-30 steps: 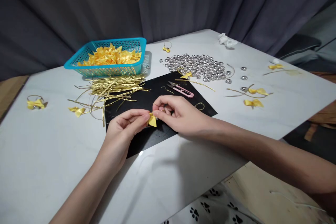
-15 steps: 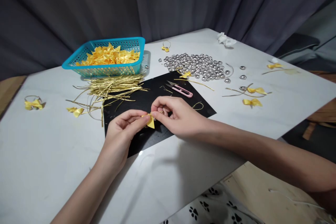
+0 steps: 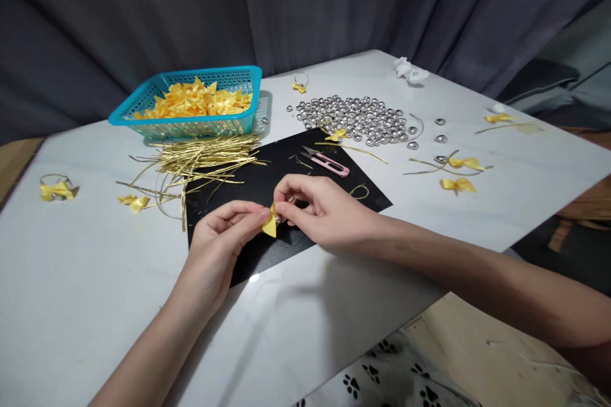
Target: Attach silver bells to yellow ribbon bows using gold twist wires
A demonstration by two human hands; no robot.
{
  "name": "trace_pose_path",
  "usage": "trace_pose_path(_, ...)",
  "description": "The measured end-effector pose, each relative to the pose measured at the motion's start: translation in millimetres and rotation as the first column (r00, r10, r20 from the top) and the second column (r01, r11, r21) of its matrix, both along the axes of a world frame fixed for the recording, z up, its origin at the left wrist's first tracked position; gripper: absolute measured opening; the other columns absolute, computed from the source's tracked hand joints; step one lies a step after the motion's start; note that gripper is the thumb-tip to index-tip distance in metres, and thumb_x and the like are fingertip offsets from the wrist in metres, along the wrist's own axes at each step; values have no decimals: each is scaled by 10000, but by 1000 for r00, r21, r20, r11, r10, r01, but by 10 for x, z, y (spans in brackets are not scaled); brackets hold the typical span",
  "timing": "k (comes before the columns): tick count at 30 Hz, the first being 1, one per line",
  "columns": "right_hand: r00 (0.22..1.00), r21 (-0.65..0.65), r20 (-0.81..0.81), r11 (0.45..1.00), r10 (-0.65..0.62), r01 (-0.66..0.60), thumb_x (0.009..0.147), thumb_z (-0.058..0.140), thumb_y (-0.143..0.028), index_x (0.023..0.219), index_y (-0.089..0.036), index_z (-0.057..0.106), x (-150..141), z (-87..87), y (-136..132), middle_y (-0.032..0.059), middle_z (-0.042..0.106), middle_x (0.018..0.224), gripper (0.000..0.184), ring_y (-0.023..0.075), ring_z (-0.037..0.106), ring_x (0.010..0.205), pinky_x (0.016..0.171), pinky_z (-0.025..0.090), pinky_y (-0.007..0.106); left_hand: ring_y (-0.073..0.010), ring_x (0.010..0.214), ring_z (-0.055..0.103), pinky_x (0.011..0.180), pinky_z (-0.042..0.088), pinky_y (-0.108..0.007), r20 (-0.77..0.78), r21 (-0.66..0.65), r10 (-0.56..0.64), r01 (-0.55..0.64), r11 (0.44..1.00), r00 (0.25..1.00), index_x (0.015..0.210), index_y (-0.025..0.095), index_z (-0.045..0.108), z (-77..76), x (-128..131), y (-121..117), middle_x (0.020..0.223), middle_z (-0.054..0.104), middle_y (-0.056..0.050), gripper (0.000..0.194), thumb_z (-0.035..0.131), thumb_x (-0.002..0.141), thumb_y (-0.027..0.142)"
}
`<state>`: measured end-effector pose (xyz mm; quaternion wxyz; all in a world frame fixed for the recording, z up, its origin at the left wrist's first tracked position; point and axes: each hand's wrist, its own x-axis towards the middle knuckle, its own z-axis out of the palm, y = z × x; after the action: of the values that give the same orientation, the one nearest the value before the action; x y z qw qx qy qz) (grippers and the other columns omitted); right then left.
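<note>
My left hand [image 3: 223,230] is closed, pinching a yellow ribbon bow [image 3: 270,226] between thumb and fingertips. From the other side my right hand [image 3: 329,211] pinches at the bow's middle, its fingers curled. A small shiny silver piece [image 3: 278,220] shows at the bow by the right fingertips; whatever else is between them is hidden. Both hands are over a black mat [image 3: 272,254]. Pink thread snips [image 3: 327,162] lie on the mat beyond my right hand, with a thin looped gold tie [image 3: 359,191] beside them.
On the white table [image 3: 95,305] stands a blue basket [image 3: 191,119] of yellow bows, behind a pile of gold ties [image 3: 205,158]. Many silver pieces [image 3: 356,119] are heaped at the back. Bows with ties [image 3: 57,189] lie left and right. Crumpled tissue [image 3: 409,71] sits far right.
The bow has turned slightly and tipped down to the left between my fingertips, showing more of the silver piece. My left hand has shifted a little left; both hands still pinch.
</note>
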<state>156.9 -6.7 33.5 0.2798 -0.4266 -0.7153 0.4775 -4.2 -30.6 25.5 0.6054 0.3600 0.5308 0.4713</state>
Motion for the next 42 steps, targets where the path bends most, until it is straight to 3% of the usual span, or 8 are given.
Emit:
trace_pose_path(5, 999, 10, 13, 999, -32, 32, 825, 494, -176, 788, -153, 497, -6, -3, -7, -22, 512, 687, 43, 47, 365, 512, 454, 289, 181, -70, 599, 573, 587, 433, -142, -28, -1, 14, -14, 1000, 1000, 608, 186, 701, 5, -2, -3, 607, 675, 25, 79, 779, 598, 191)
trace_pose_path(11, 999, 3, 7, 999, -32, 32, 812, 508, -189, 793, -150, 508, -4, -5, -17, -28, 501, 672, 43, 35, 361, 471, 407, 260, 173, -71, 571, 580, 588, 448, -149, -49, -10, 46, -47, 999, 998, 606, 169, 678, 52, 29, -12, 586, 673, 24, 143, 806, 550, 197)
trace_pose_path(17, 999, 13, -33, 1000, -18, 18, 806, 539, -204, 768, -136, 563, 10, 25, 11, 23, 597, 743, 81, 85, 520, 619, 506, 379, 193, -77, 548, 601, 578, 457, -156, -63, -12, 73, -74, 997, 995, 656, 174, 637, 44, 12, 1, 564, 675, 35, 217, 820, 540, 192)
trace_pose_path(22, 999, -39, -20, 999, -37, 36, 787, 561, -156, 726, -123, 578, 2, 75, 33, 38, 618, 721, 72, 109, 560, 671, 569, 426, 211, -59, 530, 598, 567, 455, -128, -72, 4, 40, -40, 999, 997, 648, 167, 616, 36, -12, 21, 546, 671, 42, 238, 824, 536, 196)
trace_pose_path(28, 999, -10, 46, 1000, -9, 10, 803, 535, -182, 739, -128, 563, 20, 69, 21, 22, 594, 693, 88, 98, 519, 607, 490, 367, 201, -45, 531, 598, 555, 445, -100, -82, 12, 21, -20, 1000, 996, 646, 160, 614, 47, -6, 19, 530, 666, 44, 229, 816, 542, 181)
trace_pose_path(38, 1000, 44, 17, 999, -26, 25, 810, 520, -198, 760, -129, 551, 9, 20, -7, -14, 548, 699, 91, 30, 381, 481, 432, 286, 174, -51, 554, 597, 556, 449, -106, -58, 14, 52, -51, 999, 997, 600, 156, 592, 51, 15, -10, 568, 681, 31, 223, 805, 538, 181)
trace_pose_path(42, 999, 49, 18, 998, -33, 32, 799, 529, -199, 756, -126, 557, 11, 9, -9, -13, 553, 689, 90, 34, 400, 488, 431, 287, 173, -68, 566, 606, 565, 462, -130, -86, 22, 58, -56, 998, 995, 596, 158, 573, 44, 30, -6, 590, 691, 17, 253, 813, 516, 182)
